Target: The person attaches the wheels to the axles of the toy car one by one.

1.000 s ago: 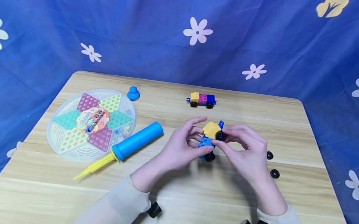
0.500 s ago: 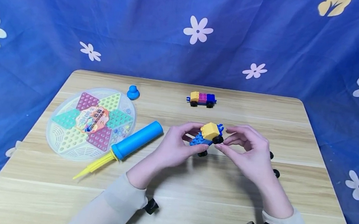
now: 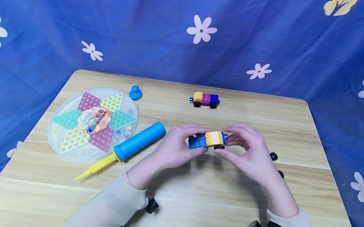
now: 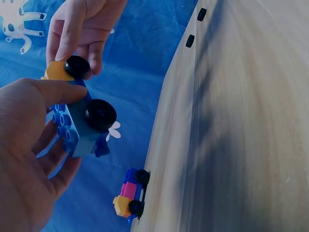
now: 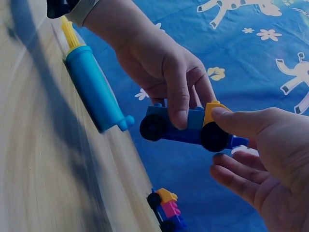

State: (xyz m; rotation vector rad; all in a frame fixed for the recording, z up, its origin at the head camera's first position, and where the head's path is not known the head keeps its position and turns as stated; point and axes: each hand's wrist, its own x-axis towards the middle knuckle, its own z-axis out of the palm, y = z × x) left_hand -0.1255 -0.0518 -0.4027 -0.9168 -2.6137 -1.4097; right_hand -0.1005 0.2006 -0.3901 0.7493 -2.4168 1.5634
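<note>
A toy brick car (image 3: pixel 206 139) with blue studded bricks, a yellow brick (image 3: pixel 214 138) and black wheels is held above the table in front of me. My left hand (image 3: pixel 178 146) grips its blue end, thumb on the near side and fingers behind. At the yellow end, my right hand (image 3: pixel 248 151) holds the car with its thumb against the yellow brick (image 5: pixel 211 112), beside a wheel (image 5: pixel 215 137). A small blue hook (image 3: pixel 225 137) sticks out at that end. The right index fingertip is partly hidden in the right wrist view.
A second toy car (image 3: pixel 205 99) stands at the back. Two loose black wheels (image 3: pixel 273 156) lie right of my right hand. On the left are a round Chinese checkers board (image 3: pixel 64 141), a blue and yellow hand pump (image 3: pixel 140 141) and a small blue knobbed piece (image 3: pixel 135 93).
The car has turned from a steep tilt to nearly level, its studs now facing up, and shifted slightly left and down. Both hands stay at it.
</note>
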